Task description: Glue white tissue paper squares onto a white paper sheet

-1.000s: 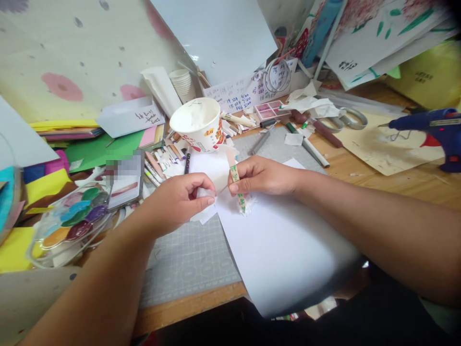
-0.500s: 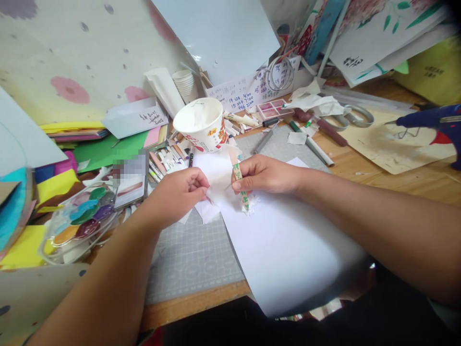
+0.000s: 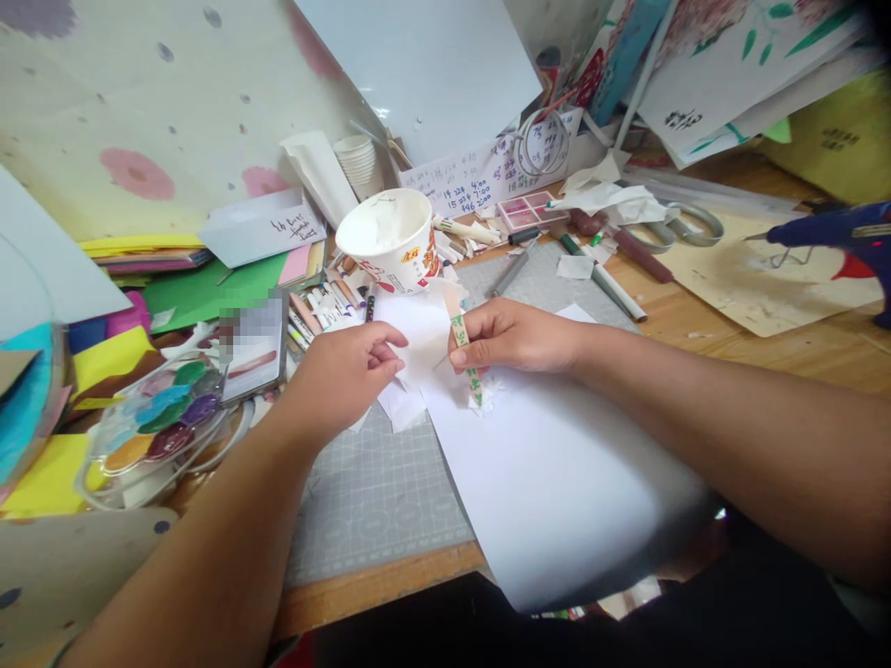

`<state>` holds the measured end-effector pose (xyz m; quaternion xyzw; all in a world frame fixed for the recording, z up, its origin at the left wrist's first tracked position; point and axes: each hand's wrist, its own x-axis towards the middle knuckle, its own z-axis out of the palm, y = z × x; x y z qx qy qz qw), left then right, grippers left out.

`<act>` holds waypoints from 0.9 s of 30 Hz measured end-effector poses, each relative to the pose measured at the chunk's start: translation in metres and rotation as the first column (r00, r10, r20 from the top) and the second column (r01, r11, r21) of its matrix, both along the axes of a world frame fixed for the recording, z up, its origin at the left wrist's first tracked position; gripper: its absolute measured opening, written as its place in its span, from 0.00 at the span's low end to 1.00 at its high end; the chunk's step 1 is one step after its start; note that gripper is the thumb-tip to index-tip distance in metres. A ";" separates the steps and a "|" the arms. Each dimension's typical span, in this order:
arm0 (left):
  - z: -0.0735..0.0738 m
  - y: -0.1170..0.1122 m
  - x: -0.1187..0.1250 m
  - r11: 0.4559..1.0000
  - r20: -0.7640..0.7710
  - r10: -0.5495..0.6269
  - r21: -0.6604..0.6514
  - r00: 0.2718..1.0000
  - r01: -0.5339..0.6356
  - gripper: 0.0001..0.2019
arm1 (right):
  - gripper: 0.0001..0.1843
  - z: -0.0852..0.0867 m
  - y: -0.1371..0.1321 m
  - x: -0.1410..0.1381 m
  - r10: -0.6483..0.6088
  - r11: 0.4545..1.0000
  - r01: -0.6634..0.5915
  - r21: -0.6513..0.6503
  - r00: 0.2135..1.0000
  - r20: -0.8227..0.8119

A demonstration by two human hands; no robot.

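My right hand (image 3: 511,336) is closed in a pinch on a narrow tape strip (image 3: 474,385) with green print. The strip hangs over a white sheet of paper (image 3: 549,464). A thin dark wire-like piece (image 3: 441,362) pokes out at the left of these fingertips. Opposite, my left hand (image 3: 362,366) has its thumb and index finger apart, and nothing shows clearly between them. Small white paper scraps (image 3: 404,408) lie just below its fingertips. Some whitish shreds (image 3: 491,394) are beside the lower end of the strip.
Beyond my hands stands a white paper tub (image 3: 386,246), with markers (image 3: 327,301) around its base. A paint palette (image 3: 160,408) and a phone (image 3: 257,357) are at the left. Scissors (image 3: 696,225) and a blue glue gun (image 3: 835,232) lie right. A grey cutting mat (image 3: 376,501) covers the tabletop.
My left thumb and index finger have parted from a pinch near the paper scraps. My right hand keeps its hold on the strip, almost in the same spot.
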<state>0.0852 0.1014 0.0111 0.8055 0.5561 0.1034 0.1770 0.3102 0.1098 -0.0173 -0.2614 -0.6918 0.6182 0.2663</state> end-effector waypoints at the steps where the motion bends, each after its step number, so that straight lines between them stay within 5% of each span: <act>1: 0.000 0.000 0.000 1.000 -0.010 0.004 -0.007 1.000 -0.004 0.06 | 0.12 0.000 0.000 0.000 0.001 1.000 -0.001 0.001 1.000 0.003; 5: 0.001 0.001 -0.002 1.000 -0.056 -0.010 0.015 0.998 0.010 0.05 | 0.12 0.000 0.000 0.000 0.008 1.000 -0.008 0.006 1.000 0.001; 12: 0.017 -0.011 0.001 0.901 -0.052 -0.038 0.430 0.998 0.056 0.05 | 0.13 -0.001 0.001 0.000 0.000 0.999 0.000 0.035 1.000 0.016; 17: 0.013 -0.039 0.023 0.926 -0.119 -0.331 0.151 0.936 0.347 0.08 | 0.13 -0.003 0.002 0.000 -0.012 0.997 0.012 0.074 1.000 0.008; 21: 0.001 -0.050 0.039 0.926 -0.146 -0.370 0.016 0.917 0.376 0.09 | 0.12 -0.002 0.002 0.000 -0.037 0.995 0.037 0.096 0.999 -0.004; 27: -0.004 -0.051 0.041 0.932 -0.099 -0.357 0.036 0.929 0.362 0.08 | 0.10 -0.001 0.003 -0.001 -0.080 0.991 0.074 0.114 0.996 0.041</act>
